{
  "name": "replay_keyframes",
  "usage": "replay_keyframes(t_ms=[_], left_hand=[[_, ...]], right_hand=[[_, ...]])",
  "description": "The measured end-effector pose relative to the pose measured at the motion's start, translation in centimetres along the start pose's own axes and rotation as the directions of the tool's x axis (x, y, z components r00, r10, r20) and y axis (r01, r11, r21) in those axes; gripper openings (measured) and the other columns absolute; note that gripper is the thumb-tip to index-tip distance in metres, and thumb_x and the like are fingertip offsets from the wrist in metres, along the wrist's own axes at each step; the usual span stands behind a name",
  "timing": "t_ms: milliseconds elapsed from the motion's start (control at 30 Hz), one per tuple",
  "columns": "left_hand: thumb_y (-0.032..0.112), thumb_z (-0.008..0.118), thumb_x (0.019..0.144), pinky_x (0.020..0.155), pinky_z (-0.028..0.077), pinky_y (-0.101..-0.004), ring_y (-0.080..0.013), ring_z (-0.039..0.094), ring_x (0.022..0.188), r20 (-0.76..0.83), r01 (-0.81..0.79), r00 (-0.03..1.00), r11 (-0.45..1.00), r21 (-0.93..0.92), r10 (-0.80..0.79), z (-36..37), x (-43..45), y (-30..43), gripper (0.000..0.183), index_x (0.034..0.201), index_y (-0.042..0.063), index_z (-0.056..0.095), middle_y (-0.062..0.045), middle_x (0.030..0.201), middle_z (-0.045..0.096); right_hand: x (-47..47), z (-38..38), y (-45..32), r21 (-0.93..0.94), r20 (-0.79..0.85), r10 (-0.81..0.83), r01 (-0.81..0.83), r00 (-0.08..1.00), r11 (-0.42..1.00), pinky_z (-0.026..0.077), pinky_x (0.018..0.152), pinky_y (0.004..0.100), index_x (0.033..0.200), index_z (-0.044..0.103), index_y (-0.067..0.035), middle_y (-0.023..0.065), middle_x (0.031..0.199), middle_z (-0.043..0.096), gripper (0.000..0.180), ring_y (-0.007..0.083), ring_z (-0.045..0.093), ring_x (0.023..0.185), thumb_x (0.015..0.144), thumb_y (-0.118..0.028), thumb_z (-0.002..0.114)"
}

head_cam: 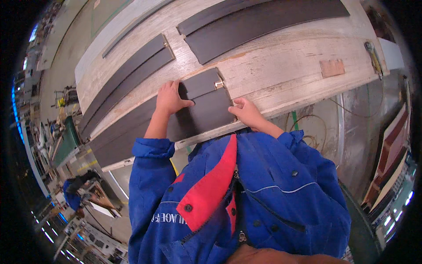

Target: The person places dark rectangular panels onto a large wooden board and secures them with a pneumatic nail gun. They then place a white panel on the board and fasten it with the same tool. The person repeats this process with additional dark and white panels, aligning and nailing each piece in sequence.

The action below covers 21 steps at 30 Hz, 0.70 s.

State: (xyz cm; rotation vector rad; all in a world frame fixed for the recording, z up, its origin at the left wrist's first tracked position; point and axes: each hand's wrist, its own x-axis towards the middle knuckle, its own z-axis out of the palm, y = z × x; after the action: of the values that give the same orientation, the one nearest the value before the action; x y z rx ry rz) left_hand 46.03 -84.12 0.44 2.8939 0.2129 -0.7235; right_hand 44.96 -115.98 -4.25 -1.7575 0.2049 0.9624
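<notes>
A long dark panel (211,109) with a lengthwise groove lies across the near edge of the workbench in front of me. My left hand (170,99) grasps it, with the fingers over its far edge and the thumb on its upper face by the groove. At the panel's right end, my right hand (245,111) has bent fingers, with the fingertips at the end edge. Whether they pinch anything is hard to see. A small pale metal-looking fitting (219,84) sits in that end, at the groove.
Another grooved dark panel (132,79) lies beyond my left hand, and a wider one (263,26) farther back. A thin dark strip (135,28) rests on the pale workbench (273,69). At right are a small brown piece (332,68) and a hand tool (374,57). A person (74,191) works at lower left.
</notes>
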Motion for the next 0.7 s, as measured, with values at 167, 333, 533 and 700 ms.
replay_keyframes(t_ms=[167, 333, 533, 700], left_hand=[[0.059, 0.091, 0.06, 0.109, 0.048, -0.0454, -0.0364, 0.057, 0.127, -0.036, -0.032, 0.999, 0.999, 0.039, 0.033, -0.8, 0.5, 0.2, 0.107, 0.144, 0.003, 0.056, -0.019, 0.131, 0.061], [0.056, 0.091, 0.06, 0.108, 0.048, -0.0456, -0.038, 0.056, 0.127, -0.02, -0.056, 0.998, 0.998, 0.021, 0.057, -2.1, -0.2, -0.5, 0.101, 0.138, 0.001, 0.059, -0.02, 0.131, 0.06], [0.054, 0.092, 0.058, 0.101, 0.05, -0.0464, -0.0386, 0.06, 0.117, -0.099, -0.116, 0.99, 0.987, -0.115, 0.104, -3.1, -1.8, -2.7, 0.091, 0.124, 0.0, 0.062, -0.023, 0.123, 0.061], [0.055, 0.09, 0.063, 0.094, 0.051, -0.0479, -0.0404, 0.064, 0.106, -0.205, -0.075, 0.978, 0.971, -0.227, 0.027, -3.5, -3.3, -3.7, 0.082, 0.119, 0.0, 0.063, -0.022, 0.11, 0.068]], right_hand=[[-0.5, 0.7, -1.8, -0.054, -0.059, 0.0, -0.003, 0.998, 0.999, 0.058, 0.078, 0.0387, 0.127, 0.063, 0.007, 0.0189, 0.101, 0.075, 0.06, 0.026, 0.073, 0.089, 0.084, -0.033, 0.077], [-0.9, 0.7, -2.4, -0.113, 0.004, -0.024, 0.025, 1.0, 0.993, 0.058, 0.075, 0.0397, 0.129, 0.061, 0.007, 0.0171, 0.092, 0.075, 0.065, 0.0257, 0.073, 0.082, 0.083, -0.035, 0.077], [0.4, 0.6, -2.2, -0.131, 0.041, -0.199, 0.203, 0.979, 0.97, 0.057, 0.082, 0.043, 0.142, 0.054, 0.004, 0.0191, 0.098, 0.073, 0.062, 0.0315, 0.072, 0.091, 0.09, -0.027, 0.067], [4.4, -0.6, -2.2, -0.777, 0.019, -0.75, 0.481, 0.661, 0.405, 0.053, 0.086, 0.0488, 0.147, 0.055, -0.005, 0.0169, 0.108, 0.066, 0.06, 0.0366, 0.064, 0.099, 0.088, -0.014, 0.062]])
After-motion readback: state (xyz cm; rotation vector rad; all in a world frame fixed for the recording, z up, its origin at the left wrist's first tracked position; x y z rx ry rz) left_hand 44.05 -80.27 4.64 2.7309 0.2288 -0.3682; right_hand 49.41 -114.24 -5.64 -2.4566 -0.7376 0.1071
